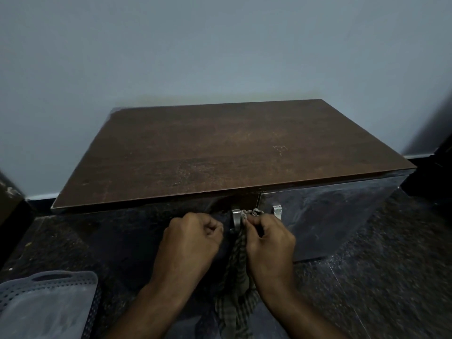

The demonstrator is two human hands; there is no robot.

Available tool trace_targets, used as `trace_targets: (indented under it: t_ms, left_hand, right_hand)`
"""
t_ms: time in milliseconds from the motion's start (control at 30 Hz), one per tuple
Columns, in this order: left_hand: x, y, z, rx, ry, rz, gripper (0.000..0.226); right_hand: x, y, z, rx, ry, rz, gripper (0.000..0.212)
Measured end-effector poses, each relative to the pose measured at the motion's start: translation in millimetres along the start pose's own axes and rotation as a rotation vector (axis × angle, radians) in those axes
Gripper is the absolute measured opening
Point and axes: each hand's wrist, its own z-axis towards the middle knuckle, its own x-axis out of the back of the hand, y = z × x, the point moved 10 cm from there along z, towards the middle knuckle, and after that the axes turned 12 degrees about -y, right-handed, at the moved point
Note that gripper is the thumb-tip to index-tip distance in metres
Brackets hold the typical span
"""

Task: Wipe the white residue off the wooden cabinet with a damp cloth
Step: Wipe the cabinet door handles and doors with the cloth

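Observation:
A low wooden cabinet [220, 148] with a dark brown top stands against the wall. Faint white specks [280, 150] mark the right part of its top. Its glossy dark doors carry two metal handles [236, 220], [277, 211]. A checked cloth [238, 277] hangs down in front of the doors, between my arms. My right hand [269, 243] is closed on the cloth's bunched upper end, right beside the left handle. My left hand [193, 237] is curled into a fist just left of that handle; whether it holds any cloth is hidden.
A perforated grey plastic basket [46, 304] sits on the dark speckled floor at the lower left. A dark object [9, 204] stands at the left edge and another dark shape [437, 167] at the right edge. The pale wall rises behind the cabinet.

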Motion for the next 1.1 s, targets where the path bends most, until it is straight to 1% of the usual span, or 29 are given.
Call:
trace_targets:
  t_ms: [67, 133, 200, 267, 333, 400, 433, 533, 600, 667, 733, 767, 867, 933, 1000, 1100]
  left_hand:
    - [1, 0, 0, 0.001, 0.005, -0.017, 0.005]
    - [1, 1, 2, -0.003, 0.012, -0.016, 0.005]
    - [0, 1, 3, -0.003, 0.017, -0.006, 0.004]
    - [-1, -2, 3, 0.009, 0.016, 0.001, 0.006]
    - [-1, -5, 3, 0.017, 0.012, 0.000, 0.007]
    - [-1, -7, 4, 0.012, 0.006, -0.012, 0.008]
    - [-1, -6, 4, 0.009, 0.005, -0.015, 0.008]
    - [0, -5, 6, -0.004, 0.010, -0.010, 0.006]
    - [-1, -5, 6, -0.009, 0.014, -0.015, 0.006]
    - [-2, -4, 5, -0.012, 0.012, -0.017, 0.006]
    - [-2, -3, 3, -0.011, 0.014, -0.004, 0.005]
    - [-2, -3, 3, -0.011, 0.013, 0.000, 0.005]
    - [-1, -4, 3, 0.003, 0.010, 0.011, 0.004]
    - [0, -4, 4, 0.006, 0.008, 0.017, 0.004]
    - [3, -7, 3, 0.013, 0.009, 0.021, 0.005]
    - [7, -13, 1, 0.035, -0.003, 0.027, 0.006]
  right_hand:
    - [7, -6, 2, 0.033, 0.033, 0.007, 0.013]
    - [17, -19, 4, 0.119, 0.088, 0.023, 0.010]
    - [19, -27, 6, 0.162, 0.104, 0.017, 0.009]
    - [12, -21, 5, 0.103, 0.069, -0.006, 0.013]
    - [-2, -6, 3, 0.000, -0.032, -0.036, 0.015]
    - [-12, 4, 0, -0.058, -0.127, -0.050, 0.014]
    - [-10, 4, 0, -0.051, -0.131, -0.048, 0.013]
    - [5, -14, 1, 0.063, -0.028, -0.004, 0.013]
    - [7, -20, 0, 0.108, -0.005, 0.007, 0.014]
    - [1, -18, 0, 0.082, -0.072, -0.005, 0.015]
    - [-7, -13, -2, 0.015, -0.150, -0.001, 0.016]
    - [-5, -13, -2, 0.005, -0.136, 0.009, 0.016]
    - [16, -31, -2, 0.096, 0.027, 0.043, 0.013]
    - [18, -48, -5, 0.214, 0.061, 0.052, 0.013]
    - [6, -57, -8, 0.296, -0.009, 0.030, 0.014]
    - [-18, -55, -10, 0.305, -0.133, -0.118, 0.014]
